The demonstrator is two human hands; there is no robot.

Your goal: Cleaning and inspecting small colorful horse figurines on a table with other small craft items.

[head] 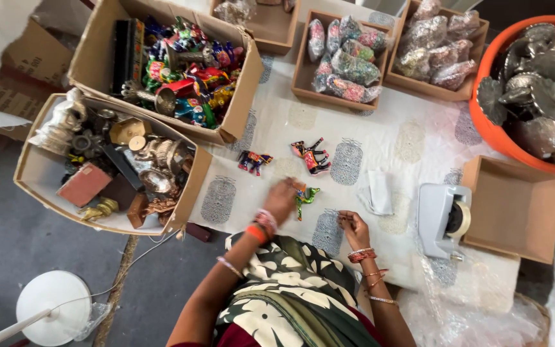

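1. While my left hand (282, 198) rests on the desk (412, 138), its grip loosely curled on the small green painted toy animal (305, 196), that figure lies just to its right, long axis pointing away from me.
2. My right hand (353, 229) is near, beyond the figure, fingertips pinched; I cannot tell on what.
3. Two multicoloured painted toy horses (311, 157) stand further ahead of the left grip.

Three painted animal figurines (311, 156) on cloth; six cardboard boxes (515, 207); one tape dispenser (443, 220); one orange tub (491, 132).
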